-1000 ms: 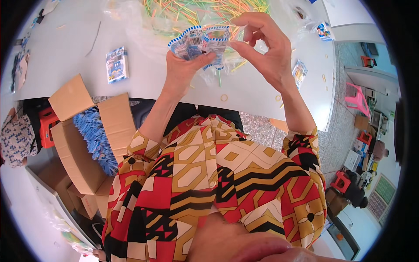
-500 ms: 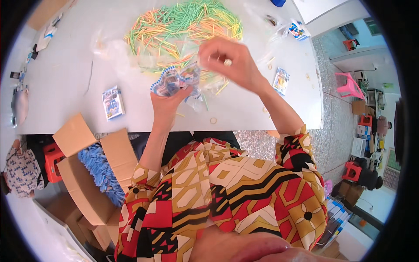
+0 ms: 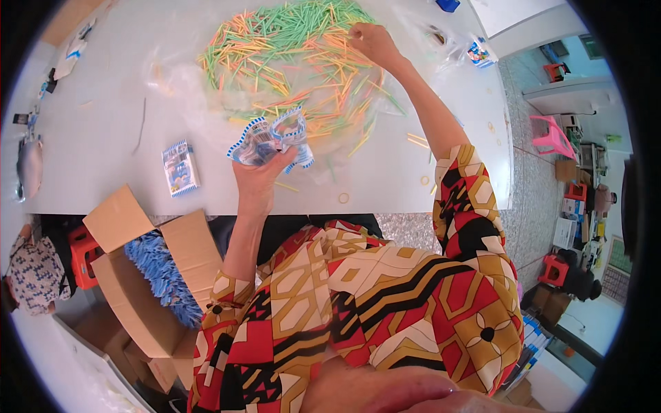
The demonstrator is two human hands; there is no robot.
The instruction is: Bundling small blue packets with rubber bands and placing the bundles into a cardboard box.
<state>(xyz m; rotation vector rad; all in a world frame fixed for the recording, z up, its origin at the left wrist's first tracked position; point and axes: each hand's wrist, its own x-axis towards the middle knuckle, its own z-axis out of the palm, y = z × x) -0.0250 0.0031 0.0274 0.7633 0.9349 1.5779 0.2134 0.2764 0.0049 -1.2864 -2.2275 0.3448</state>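
My left hand [image 3: 256,184] is closed around a bunch of blue-and-white plastic packets [image 3: 252,143], their striped edges fanning out above the fingers. My right hand [image 3: 375,43] reaches out to the right edge of a big loose pile of thin green, orange and yellow sticks [image 3: 289,31]. Its fingers are bent together against the sticks, and whatever is between them is hidden. Clear plastic sheeting [image 3: 186,79] lies under and around the pile. Another blue-and-white packet [image 3: 181,168] lies flat on the table, left of my left hand.
Rubber bands [image 3: 343,198] and a few stray sticks [image 3: 417,140] lie on the white table [image 3: 89,158]. A small packet [image 3: 480,53] is near the far right corner. Below the table edge at left stands an open cardboard box [image 3: 138,303] with blue packets inside. Another person [image 3: 38,272] is at far left.
My right hand has moved away from the packets, out to the far right side of the stick pile. My left hand keeps the packets and has shifted slightly left and down.
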